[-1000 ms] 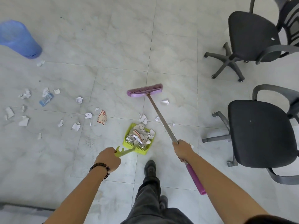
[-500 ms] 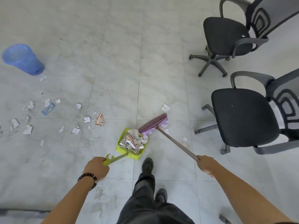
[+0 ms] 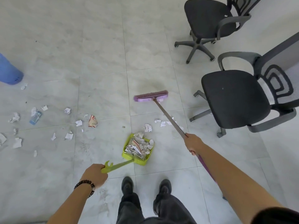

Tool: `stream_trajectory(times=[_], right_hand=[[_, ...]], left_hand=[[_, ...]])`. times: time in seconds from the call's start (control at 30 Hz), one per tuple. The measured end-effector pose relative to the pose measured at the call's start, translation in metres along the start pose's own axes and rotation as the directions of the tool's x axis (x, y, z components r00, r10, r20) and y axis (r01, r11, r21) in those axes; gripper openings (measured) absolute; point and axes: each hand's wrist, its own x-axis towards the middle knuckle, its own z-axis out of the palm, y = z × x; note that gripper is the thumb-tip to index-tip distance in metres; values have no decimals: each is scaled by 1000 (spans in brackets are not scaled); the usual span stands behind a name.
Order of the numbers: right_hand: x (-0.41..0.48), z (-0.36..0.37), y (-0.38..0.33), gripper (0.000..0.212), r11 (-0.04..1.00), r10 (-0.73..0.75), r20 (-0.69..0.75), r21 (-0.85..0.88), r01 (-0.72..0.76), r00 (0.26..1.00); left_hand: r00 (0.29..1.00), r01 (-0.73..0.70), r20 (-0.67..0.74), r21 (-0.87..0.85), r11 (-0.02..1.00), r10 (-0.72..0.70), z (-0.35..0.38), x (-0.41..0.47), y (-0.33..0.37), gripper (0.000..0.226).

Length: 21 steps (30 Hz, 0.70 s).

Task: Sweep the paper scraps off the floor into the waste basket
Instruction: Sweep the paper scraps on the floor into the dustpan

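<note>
1 basket (image 3: 8, 71) cut off left | L hand (image 3: 95, 176) grips dustpan (image 3: 139, 161) | R hand (image 3: 193, 143) grips broom (image 3: 151, 96) shaft

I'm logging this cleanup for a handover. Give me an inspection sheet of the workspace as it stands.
Surface: pale tiled floor, dusty smudges near the feet.
Job's things: green dustpan on the floor, heaped with paper; purple broom, head beyond the pan; blue waste basket at the far left, partly out of frame; loose paper scraps left of the pan, a few between pan and broom head.
Clutter: blue wrapper and red-and-white wrapper among the left scraps.
Grippers: left hand grips the dustpan handle; right hand grips the broom shaft.
Cables: nothing seen.
Surroundings: two black office chairs at right; dark shoes near the pan.
</note>
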Motion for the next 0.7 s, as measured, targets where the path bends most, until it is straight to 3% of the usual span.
stream_trajectory(times=[0.13, 0.2, 0.3, 0.43, 0.53, 0.7], right_hand=[[21, 40, -55, 20, 999, 32, 30, 7, -32, 999], [10, 59, -54, 28, 997, 64, 72, -36, -61, 995], [-28, 90, -27, 27, 970, 234, 152, -105, -220, 960], [-87, 110, 33, 18, 842, 471, 285, 136, -522, 835], [-111, 109, 53, 11, 766, 469, 297, 332, -550, 832], [-130, 111, 64, 17, 733, 482, 200, 441, -517, 853]], left_hand=[[1000, -27, 18, 42, 999, 26, 6, 8, -6, 20], [999, -46, 19, 60, 997, 45, 7, 9, -3, 22], [996, -70, 54, 77, 995, 66, 4, 10, -5, 22], [990, -108, 96, 61, 992, 102, -7, 12, -1, 22], [986, -126, 116, 66, 990, 118, -21, 15, -4, 22], [983, -153, 123, 145, 978, 136, -47, 28, -15, 18]])
